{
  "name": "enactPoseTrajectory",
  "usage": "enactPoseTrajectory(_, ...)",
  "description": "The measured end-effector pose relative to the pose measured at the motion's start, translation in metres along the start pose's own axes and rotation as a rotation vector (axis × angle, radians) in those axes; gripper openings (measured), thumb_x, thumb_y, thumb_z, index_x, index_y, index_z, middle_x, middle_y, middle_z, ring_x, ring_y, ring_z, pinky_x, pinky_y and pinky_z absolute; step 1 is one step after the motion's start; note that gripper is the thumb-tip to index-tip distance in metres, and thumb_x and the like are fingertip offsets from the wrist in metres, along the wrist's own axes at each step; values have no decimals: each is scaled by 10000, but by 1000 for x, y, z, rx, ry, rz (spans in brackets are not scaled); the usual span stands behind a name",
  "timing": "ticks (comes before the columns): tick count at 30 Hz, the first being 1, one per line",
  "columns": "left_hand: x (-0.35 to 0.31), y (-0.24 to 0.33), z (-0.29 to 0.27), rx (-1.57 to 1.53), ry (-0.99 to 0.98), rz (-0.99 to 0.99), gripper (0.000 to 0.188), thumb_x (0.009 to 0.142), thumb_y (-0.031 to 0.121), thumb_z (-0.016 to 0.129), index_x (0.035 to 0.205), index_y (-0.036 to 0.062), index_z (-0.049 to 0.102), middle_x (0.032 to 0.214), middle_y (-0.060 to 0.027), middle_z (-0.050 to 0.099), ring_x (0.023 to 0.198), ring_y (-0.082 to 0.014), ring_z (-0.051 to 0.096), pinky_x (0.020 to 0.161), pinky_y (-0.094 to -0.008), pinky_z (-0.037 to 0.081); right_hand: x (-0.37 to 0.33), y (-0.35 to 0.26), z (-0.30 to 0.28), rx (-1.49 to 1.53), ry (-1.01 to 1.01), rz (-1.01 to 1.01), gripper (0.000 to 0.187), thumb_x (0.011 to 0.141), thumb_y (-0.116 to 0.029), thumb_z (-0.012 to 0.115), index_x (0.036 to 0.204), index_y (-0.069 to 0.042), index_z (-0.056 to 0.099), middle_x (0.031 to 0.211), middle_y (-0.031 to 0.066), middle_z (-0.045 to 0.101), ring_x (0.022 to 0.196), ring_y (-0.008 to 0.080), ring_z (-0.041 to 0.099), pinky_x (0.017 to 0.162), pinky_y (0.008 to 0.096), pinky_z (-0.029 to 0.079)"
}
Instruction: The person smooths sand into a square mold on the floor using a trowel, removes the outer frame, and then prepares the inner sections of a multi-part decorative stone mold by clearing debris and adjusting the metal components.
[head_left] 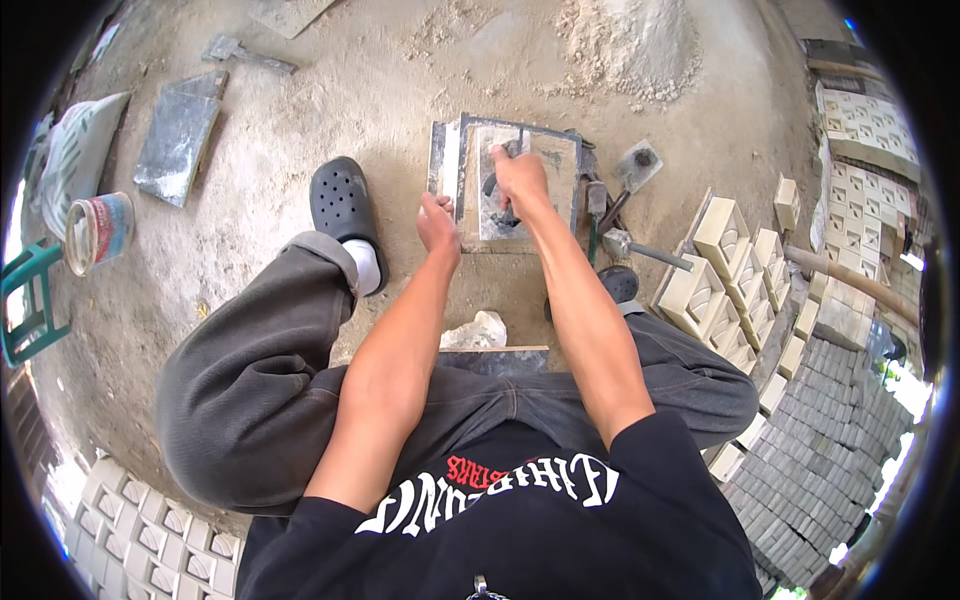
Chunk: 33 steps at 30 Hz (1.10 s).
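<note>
The rectangular mould frame lies on the ground, holding pale sandy material. Within its outline, the person's right hand grasps the handle of a flat trowel. The left hand is curled at the frame's left side; whether it grips anything cannot be told. Well left of the frame is a bucket, contents unclear.

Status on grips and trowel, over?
Right grip closed on plastering trowel; left grip curled by left side of rectangular frame. Trowel over frame. Hammer lies right, apparently not blocking.
</note>
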<state>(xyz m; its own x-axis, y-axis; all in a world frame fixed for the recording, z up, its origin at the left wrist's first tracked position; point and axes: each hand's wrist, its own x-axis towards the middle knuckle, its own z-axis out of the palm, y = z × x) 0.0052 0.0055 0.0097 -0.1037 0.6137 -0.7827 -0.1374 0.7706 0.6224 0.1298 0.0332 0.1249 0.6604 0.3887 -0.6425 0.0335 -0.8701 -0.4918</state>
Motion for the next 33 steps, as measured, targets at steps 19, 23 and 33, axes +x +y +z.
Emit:
enactPoseTrajectory(19,14,-6,5,198,0,195,548,946,447,414,854,-35,659,781,-140,664,762,-247,614,742,-375,452,16,13,23,21,20,23,504,911,-385,603,696,69,648,645,232,650,504,335,651,509,435,510)
enactPoseTrajectory(23,4,0,3,242,74,272,518,940,424,434,830,-34,649,758,-132,656,739,-240,602,719,-387,446,1,6,7,44,20,12,510,933,-375,571,673,58,640,614,204,637,451,313,622,466,421,493)
enactPoseTrajectory(33,-1,11,2,625,63,637,455,945,398,494,944,-32,642,829,-154,644,761,-271,609,741,-391,468,1,20,-28,137,19,-4,495,927,-376,586,703,61,648,599,164,641,483,289,642,497,412,504)
